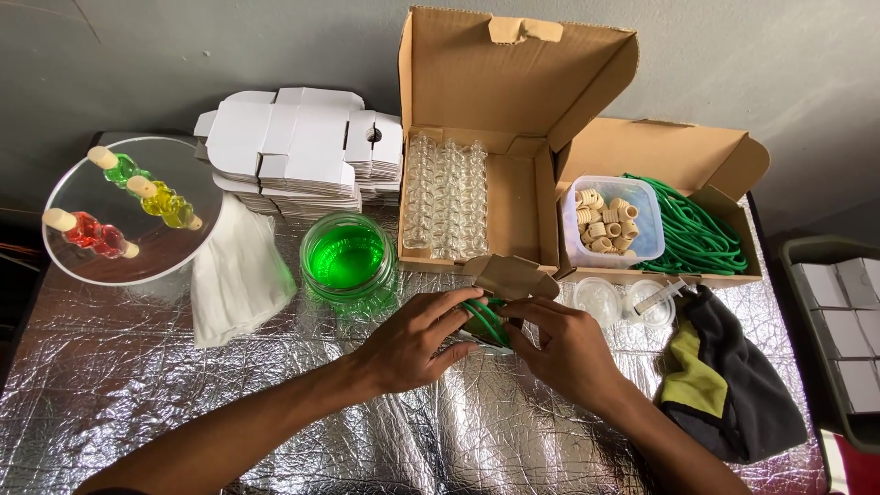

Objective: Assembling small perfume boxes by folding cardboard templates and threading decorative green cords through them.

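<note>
My left hand (412, 341) and my right hand (564, 348) meet at the middle of the foil-covered table (183, 403). Between their fingers is a small clear bottle with a green cord (486, 321) looped on it; both hands grip it. Just behind the hands is the brown flap (509, 273) of an open cardboard box (513, 137) that holds rows of empty clear bottles (447, 197). A glass jar of green liquid (346, 257) stands left of the hands.
A round clear plate (92, 261) at far left carries three corked bottles of coloured liquid. Flat white cartons (302, 147), a white cloth (236, 275), a tub of corks (610, 220), green cords (697, 234), small clear cups with a syringe (632, 301), a dark cloth (724, 376).
</note>
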